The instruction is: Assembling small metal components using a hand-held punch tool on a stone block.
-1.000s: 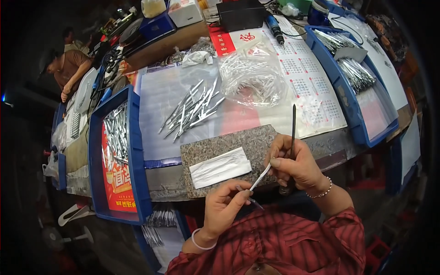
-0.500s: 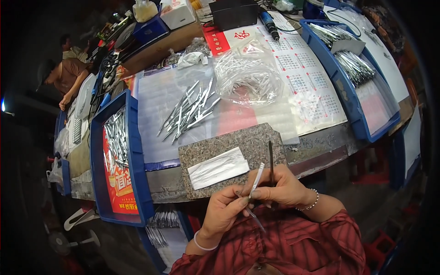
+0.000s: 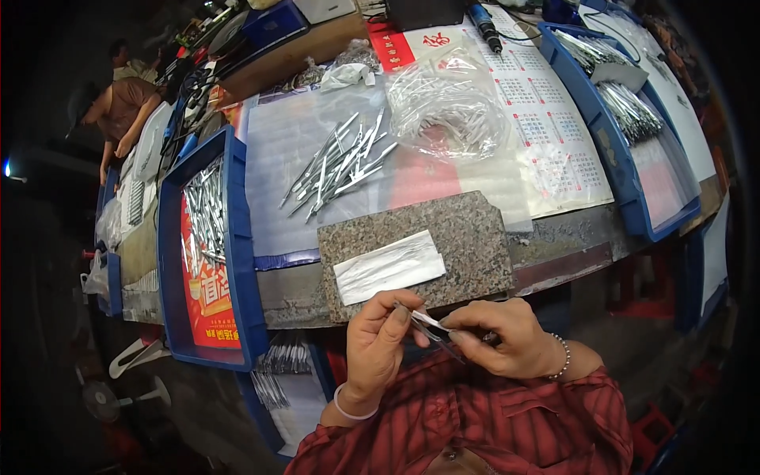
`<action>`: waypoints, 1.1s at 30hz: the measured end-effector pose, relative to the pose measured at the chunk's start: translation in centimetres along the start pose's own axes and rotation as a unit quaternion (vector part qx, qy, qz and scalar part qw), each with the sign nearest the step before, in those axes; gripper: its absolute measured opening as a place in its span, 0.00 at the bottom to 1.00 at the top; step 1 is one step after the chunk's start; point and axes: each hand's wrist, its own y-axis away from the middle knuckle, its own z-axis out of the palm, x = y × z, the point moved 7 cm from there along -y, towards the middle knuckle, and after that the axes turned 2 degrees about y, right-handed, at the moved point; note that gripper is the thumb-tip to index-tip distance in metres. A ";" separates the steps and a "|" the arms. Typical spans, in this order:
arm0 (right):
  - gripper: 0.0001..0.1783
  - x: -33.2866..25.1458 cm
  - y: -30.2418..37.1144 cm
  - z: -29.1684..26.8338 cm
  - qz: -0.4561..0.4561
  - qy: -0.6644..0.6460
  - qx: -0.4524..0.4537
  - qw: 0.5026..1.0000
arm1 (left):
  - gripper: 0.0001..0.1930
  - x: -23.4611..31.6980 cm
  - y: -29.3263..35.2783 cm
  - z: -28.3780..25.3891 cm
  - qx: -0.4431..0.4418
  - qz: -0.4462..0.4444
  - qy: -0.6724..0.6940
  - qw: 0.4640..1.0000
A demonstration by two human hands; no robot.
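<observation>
Close in front of my chest, my left hand [image 3: 378, 340] pinches one end of a thin silvery strip [image 3: 427, 320] between thumb and forefinger. My right hand [image 3: 507, 336] has its thumb and forefinger closed at the strip's other end. A narrow clear or grey piece hangs below the strip between the hands; its kind is too small to tell. Something dark shows within my right hand's curled fingers, mostly hidden. Just beyond the hands lies a speckled stone slab [image 3: 475, 237] with a creased white cloth or paper pad [image 3: 389, 267] on it.
Slim silvery pieces [image 3: 336, 170] lie heaped on the plastic sheeting, beside a clear bag of white pieces [image 3: 447, 107]. Blue trays of similar pieces flank the bench, left [image 3: 252, 305] and right [image 3: 606, 150]. A blue-black power driver [image 3: 484, 28] lies at the back. Another person [image 3: 127, 111] sits far left.
The strip, upright in my right hand before, now lies slanted between both hands. The dark thin tool that stood up from my right hand has tipped down, largely out of sight.
</observation>
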 end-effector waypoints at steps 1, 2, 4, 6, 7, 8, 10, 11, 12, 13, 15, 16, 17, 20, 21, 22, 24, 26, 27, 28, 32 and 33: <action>0.17 0.1 0.0 0.2 0.000 0.000 0.000 1.000 | 0.11 -0.1 0.0 0.0 0.000 0.000 0.000 1.000; 0.16 -0.2 0.0 0.2 -0.020 0.025 0.011 0.999 | 0.11 -0.1 0.1 0.0 -0.004 0.002 0.000 1.000; 0.16 -0.6 0.0 0.2 -0.040 0.050 0.021 0.998 | 0.11 -0.1 0.1 0.0 -0.007 0.005 -0.001 1.000; 0.16 -1.1 0.0 0.2 -0.066 0.072 0.028 0.995 | 0.12 -0.2 0.2 0.0 -0.006 0.010 0.001 1.000; 0.16 -1.1 0.1 0.2 -0.066 0.072 0.028 0.995 | 0.12 -0.1 0.3 0.1 -0.006 0.010 0.001 1.000; 0.16 -1.2 0.2 0.3 -0.069 0.078 0.031 0.994 | 0.12 -0.1 0.3 0.2 -0.005 0.009 0.005 1.000; 0.17 -1.2 0.4 0.5 -0.073 0.083 0.034 0.993 | 0.12 0.0 0.3 0.2 -0.003 0.009 0.008 1.000; 0.17 -1.2 0.4 0.6 -0.079 0.089 0.034 0.992 | 0.12 -0.1 0.3 0.1 -0.001 0.011 0.003 1.000; 0.18 -1.2 0.5 0.7 -0.084 0.096 0.035 0.991 | 0.12 -0.1 0.3 0.1 0.000 0.011 -0.002 1.000; 0.18 -1.1 0.5 0.8 -0.084 0.096 0.035 0.991 | 0.12 -0.1 0.3 0.1 0.001 0.011 -0.002 1.000; 0.19 -1.0 0.6 1.3 -0.092 0.095 0.030 0.991 | 0.12 -0.1 0.3 0.0 0.019 0.009 0.006 1.000; 0.19 -1.0 0.6 1.5 -0.091 0.095 0.030 0.991 | 0.12 0.0 0.4 0.1 0.018 0.009 0.006 1.000; 0.20 -1.0 0.5 1.9 -0.083 0.089 0.026 0.992 | 0.12 0.2 0.5 0.0 0.022 0.020 -0.004 1.000; 0.20 -0.7 0.9 2.5 -0.089 0.095 0.020 0.991 | 0.11 0.4 0.7 -0.4 0.019 0.023 -0.024 0.999; 0.20 -0.8 1.1 2.4 -0.102 0.123 0.020 0.987 | 0.10 0.2 0.8 -0.4 0.011 0.015 -0.036 0.999; 0.19 -0.8 1.2 2.3 -0.115 0.150 0.020 0.982 | 0.10 0.4 0.8 -0.7 0.016 0.018 -0.034 0.999; 0.17 -1.3 1.1 2.2 -0.132 0.179 0.001 0.975 | 0.08 0.2 0.8 -0.9 -0.006 -0.027 -0.064 0.998; 0.16 -1.7 0.8 1.9 -0.150 0.208 -0.017 0.966 | 0.07 1.3 0.7 -1.0 -0.050 -0.025 -0.132 0.990; 0.14 -1.7 0.6 2.0 -0.161 0.226 -0.044 0.960 | 0.06 1.8 0.7 -0.9 -0.097 -0.026 -0.199 0.975; 0.13 -1.8 0.4 2.2 -0.172 0.244 -0.072 0.952 | 0.06 2.1 0.6 -1.0 -0.133 -0.020 -0.289 0.948; 0.11 -2.2 -1.1 2.4 -0.220 0.282 -0.108 0.928 | 0.07 2.8 0.3 -0.9 -0.171 0.026 -0.449 0.877; 0.11 -2.4 -1.6 2.4 -0.228 0.284 -0.108 0.925 | 0.08 3.6 0.4 -0.9 -0.154 0.078 -0.452 0.875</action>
